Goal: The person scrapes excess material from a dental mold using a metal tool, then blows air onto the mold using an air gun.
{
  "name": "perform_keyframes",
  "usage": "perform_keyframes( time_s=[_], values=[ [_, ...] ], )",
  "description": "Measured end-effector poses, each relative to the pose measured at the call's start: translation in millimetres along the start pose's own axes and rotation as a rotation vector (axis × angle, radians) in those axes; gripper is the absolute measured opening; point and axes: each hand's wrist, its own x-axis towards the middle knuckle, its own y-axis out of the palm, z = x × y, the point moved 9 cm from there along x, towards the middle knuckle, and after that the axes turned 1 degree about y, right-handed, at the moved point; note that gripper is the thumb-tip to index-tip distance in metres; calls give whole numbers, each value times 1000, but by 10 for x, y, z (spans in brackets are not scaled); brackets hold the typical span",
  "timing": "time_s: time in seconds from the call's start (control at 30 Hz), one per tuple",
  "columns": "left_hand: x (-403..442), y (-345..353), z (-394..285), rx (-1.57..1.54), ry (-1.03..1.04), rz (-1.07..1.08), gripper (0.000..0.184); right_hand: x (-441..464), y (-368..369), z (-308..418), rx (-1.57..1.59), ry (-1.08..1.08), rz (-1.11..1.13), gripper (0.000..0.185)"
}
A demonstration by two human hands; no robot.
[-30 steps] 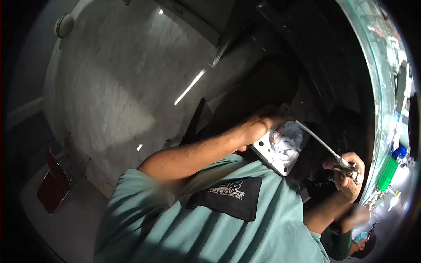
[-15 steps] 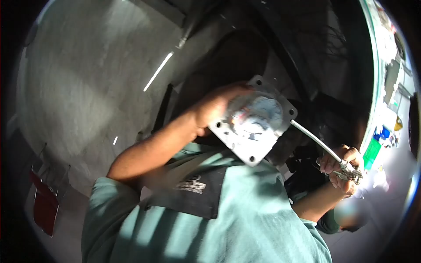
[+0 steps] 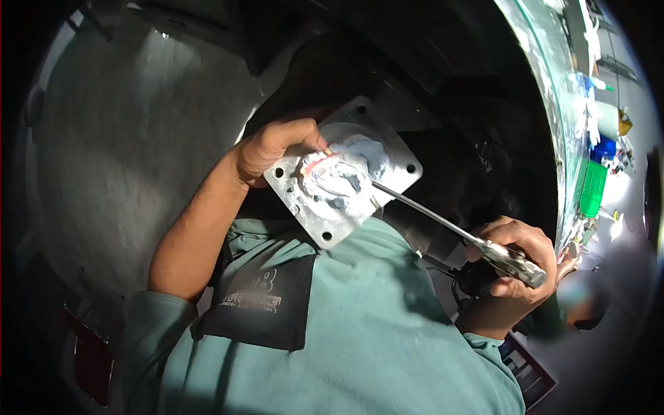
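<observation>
My left hand (image 3: 280, 145) grips a square metal plate (image 3: 315, 220) with round holes at its corners. On the plate sits a whitish plaster dental cast (image 3: 346, 183) with a pink gum line and teeth, and my left thumb rests at its edge. My right hand (image 3: 522, 256) is wrapped round the metal body of an air blow gun (image 3: 512, 261). Its long thin nozzle slants up to the left, the tip close to the cast's right edge; whether it touches I cannot tell. My right fingers partly cover the gun's handle.
A glass-edged bench (image 3: 546, 76) runs along the right, with a green bin (image 3: 593, 187) and blue container (image 3: 604, 147) beyond it. Another person (image 3: 553, 321) is at the lower right. A red chair (image 3: 93, 366) stands at the lower left.
The plate with the cast has moved left and slightly down in view and now shows sharply. The gun's nozzle has come onto the plate, near the cast.
</observation>
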Motion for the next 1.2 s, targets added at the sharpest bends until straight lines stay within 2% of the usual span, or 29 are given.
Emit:
perform_keyframes(
  time_s=[0.03,0.07,0.1,0.2,0.23,0.37,0.47,0.57,0.7,0.87,1.2],
  values=[
    [-39,-104,-35,71,-2,-24,33,50,131,-15,-30,32,148,74],
    [-46,-138,-56,143,-7,-47,38,58,218,-21,-30,77,204,66],
    [-57,-56,-150,290,-6,-132,64,30,284,-55,-65,50,209,62],
    [43,177,-384,795,106,-207,89,7,363,-146,-131,78,197,54],
    [49,324,-360,806,44,-242,94,21,403,-168,-147,107,187,52],
    [100,266,-329,949,12,-171,93,144,649,-212,-226,51,155,42],
    [76,210,-354,969,55,-187,94,197,734,-222,-229,96,146,39],
    [50,173,-395,1020,64,-271,94,229,713,-233,-221,86,157,45],
    [32,127,-403,990,65,-238,95,309,676,-175,-188,69,134,32],
    [84,173,-351,963,46,-207,101,344,606,-193,-195,43,135,30],
    [73,129,-368,981,70,-183,95,435,632,-194,-190,53,146,27]
  ],
)
